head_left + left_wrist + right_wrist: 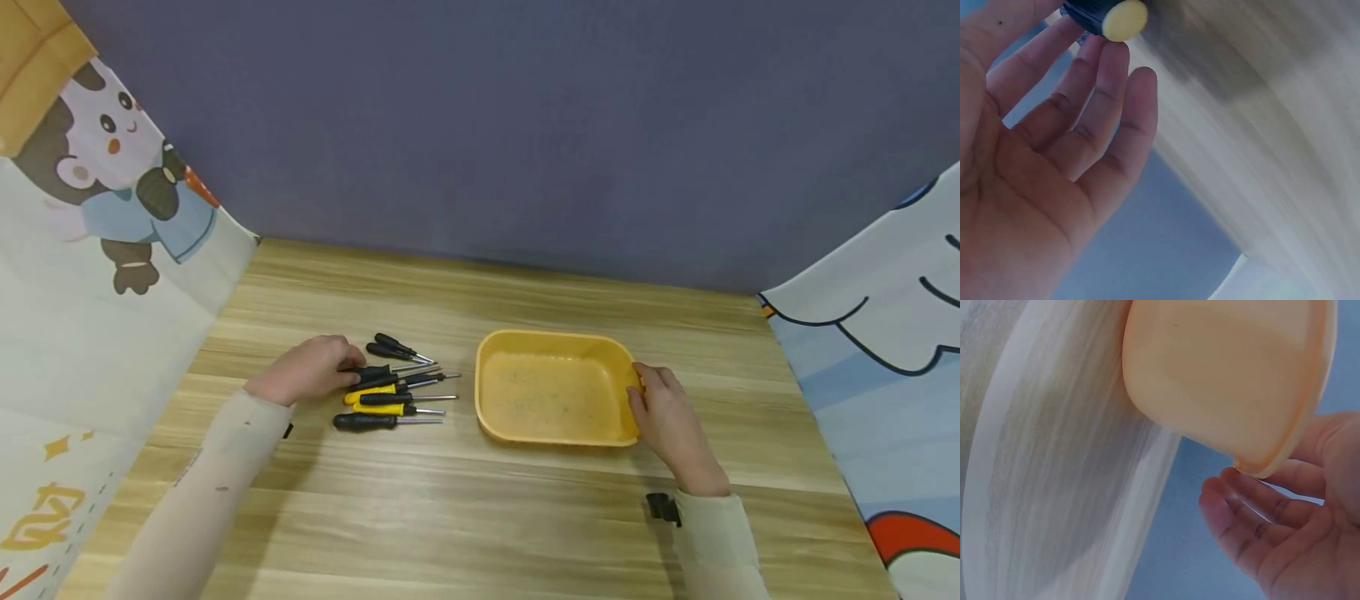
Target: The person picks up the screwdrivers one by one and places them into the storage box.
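At the left of the head view, my left hand [311,372] pinches the handle of a black screwdriver [373,372] between thumb and fingertips. Its rounded yellow handle end [1125,20] shows at the top of the left wrist view, the other fingers loosely bent below. More screwdrivers lie side by side beneath it, shafts to the right, including a yellow-and-black one [382,409] and a thick black one [365,422]. On the right, my right hand [670,417] grips the rim of a yellow plastic basin [551,396] at its right end, the thumb by the inner wall.
Two small black screwdrivers [390,344] lie behind the row, their tips close together. Everything stands on a wood-grain table [450,517]. A dark blue-grey wall [480,133] rises behind it, with printed cartoon cloths on the left and right sides.
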Action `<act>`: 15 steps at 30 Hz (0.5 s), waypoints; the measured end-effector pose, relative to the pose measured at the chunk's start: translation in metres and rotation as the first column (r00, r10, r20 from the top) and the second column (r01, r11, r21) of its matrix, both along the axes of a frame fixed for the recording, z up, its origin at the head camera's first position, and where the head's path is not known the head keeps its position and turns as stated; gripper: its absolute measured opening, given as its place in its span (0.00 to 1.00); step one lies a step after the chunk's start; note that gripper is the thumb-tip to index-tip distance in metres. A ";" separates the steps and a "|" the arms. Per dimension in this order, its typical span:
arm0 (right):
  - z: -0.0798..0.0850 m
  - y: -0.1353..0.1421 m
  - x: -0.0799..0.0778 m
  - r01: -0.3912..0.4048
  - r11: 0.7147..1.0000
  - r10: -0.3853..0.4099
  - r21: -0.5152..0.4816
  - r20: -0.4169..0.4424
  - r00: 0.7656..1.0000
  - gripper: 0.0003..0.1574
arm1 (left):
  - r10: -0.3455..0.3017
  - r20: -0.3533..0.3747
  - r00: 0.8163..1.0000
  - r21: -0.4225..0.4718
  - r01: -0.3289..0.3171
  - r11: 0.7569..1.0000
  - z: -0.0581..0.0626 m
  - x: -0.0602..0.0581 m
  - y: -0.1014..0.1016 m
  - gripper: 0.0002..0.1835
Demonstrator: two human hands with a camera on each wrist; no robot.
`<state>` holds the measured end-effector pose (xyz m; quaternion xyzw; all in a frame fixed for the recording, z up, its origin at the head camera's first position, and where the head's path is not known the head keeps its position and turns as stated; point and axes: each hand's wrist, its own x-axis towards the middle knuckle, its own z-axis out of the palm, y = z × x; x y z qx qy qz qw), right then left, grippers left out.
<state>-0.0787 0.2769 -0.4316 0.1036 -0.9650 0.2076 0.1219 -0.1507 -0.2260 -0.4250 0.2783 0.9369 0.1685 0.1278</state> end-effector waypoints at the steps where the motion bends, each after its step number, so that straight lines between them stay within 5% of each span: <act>1: 0.000 0.000 0.000 0.002 1.000 -0.002 -0.001 0.001 1.000 0.22 | -0.005 0.003 1.000 0.000 0.005 1.000 -0.001 -0.001 0.000 0.09; 15: 0.000 -0.001 0.001 0.015 1.000 -0.015 0.018 0.005 1.000 0.21 | -0.030 0.042 0.999 0.006 0.030 1.000 -0.008 0.000 -0.003 0.12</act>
